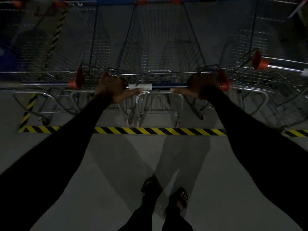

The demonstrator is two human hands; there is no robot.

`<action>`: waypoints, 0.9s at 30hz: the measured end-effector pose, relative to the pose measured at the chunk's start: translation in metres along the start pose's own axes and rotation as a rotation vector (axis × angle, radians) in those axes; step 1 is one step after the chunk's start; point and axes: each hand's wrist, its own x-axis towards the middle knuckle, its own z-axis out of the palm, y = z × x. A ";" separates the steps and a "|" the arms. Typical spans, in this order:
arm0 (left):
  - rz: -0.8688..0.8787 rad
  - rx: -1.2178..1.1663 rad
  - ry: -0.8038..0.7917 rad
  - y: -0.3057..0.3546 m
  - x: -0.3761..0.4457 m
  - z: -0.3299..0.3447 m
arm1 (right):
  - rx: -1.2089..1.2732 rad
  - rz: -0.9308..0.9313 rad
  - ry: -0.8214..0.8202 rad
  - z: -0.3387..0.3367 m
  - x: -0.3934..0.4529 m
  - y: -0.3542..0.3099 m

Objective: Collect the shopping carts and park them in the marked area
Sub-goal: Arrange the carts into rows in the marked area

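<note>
Feet: my sandals (pixel 173 199) on grey floor (pixel 116 164), behind the striped line (pixel 158 131).
Hands: my left hand (pixel 113 88) and right hand (pixel 200 87) grip the cart (pixel 160 47) handle (pixel 166 85), apart.
Sides: carts at left (pixel 66 47) and right (pixel 260 47).

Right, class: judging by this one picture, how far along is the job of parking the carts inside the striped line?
Done, it seems: a left cart and a right cart already stand beyond the striped floor tape. In hand: the left hand and right hand grip the middle cart's handle; its rear wheels sit just past the tape. Left: letting go; whether more carts wait elsewhere cannot be told.
</note>
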 end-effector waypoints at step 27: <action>-0.030 0.008 -0.037 -0.004 0.002 -0.006 | 0.005 -0.025 0.074 0.003 0.019 0.006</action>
